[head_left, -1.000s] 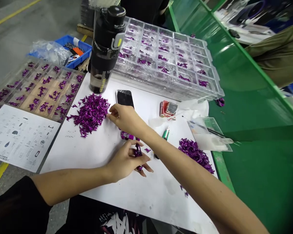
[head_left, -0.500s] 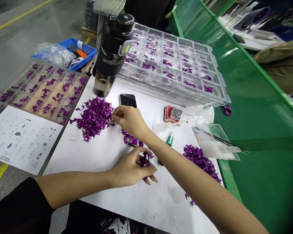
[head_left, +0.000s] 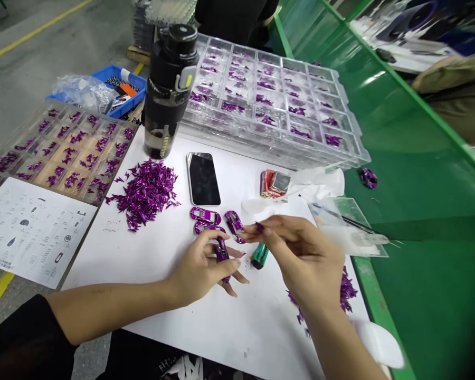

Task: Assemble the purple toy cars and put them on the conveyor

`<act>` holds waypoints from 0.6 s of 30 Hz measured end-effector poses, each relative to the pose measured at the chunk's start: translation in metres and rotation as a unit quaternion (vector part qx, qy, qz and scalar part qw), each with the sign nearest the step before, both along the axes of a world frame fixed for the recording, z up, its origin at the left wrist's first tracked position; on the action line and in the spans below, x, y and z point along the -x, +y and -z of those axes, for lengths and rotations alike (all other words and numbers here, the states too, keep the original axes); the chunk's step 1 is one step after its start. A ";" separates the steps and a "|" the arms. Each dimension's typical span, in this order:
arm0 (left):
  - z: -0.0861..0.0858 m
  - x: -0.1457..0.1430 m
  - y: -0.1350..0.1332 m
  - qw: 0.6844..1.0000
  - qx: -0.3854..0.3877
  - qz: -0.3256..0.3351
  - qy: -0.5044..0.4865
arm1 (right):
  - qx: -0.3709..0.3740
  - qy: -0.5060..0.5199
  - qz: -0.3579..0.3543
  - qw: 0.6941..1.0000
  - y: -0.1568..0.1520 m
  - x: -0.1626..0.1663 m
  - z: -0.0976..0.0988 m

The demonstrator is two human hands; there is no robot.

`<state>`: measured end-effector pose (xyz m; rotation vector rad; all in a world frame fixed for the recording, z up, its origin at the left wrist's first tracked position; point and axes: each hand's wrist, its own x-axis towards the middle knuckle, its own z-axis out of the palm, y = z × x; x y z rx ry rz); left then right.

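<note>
Several purple car-shaped pieces (head_left: 205, 215) between the black smartphone (head_left: 203, 179) and left hand (head_left: 200, 269)

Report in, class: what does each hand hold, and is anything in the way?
Left hand: holds purple car-shaped shell. Right hand: pinches small purple piece. Green-capped tube just below, not blocking.

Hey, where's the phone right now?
In the head view, the phone lies face up on the white sheet, right of the purple parts pile, below the black water bottle and just above the purple car bodies.
</note>
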<state>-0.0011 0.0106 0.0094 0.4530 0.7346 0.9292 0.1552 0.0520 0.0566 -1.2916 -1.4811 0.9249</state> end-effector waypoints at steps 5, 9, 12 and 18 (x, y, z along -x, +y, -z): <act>-0.004 0.003 0.005 0.999 -0.024 -0.030 0.034 | 0.077 0.007 -0.022 0.997 -0.016 -0.027 0.022; -0.007 0.003 0.006 0.998 -0.039 -0.009 0.051 | 0.118 -0.012 -0.068 0.991 -0.026 -0.027 0.026; -0.009 0.001 0.005 0.997 -0.043 0.002 0.067 | 0.039 -0.115 -0.057 0.991 -0.034 -0.025 0.031; -0.017 -0.001 0.007 0.995 -0.026 -0.011 0.092 | -0.104 -0.220 -0.040 0.969 -0.042 -0.023 0.042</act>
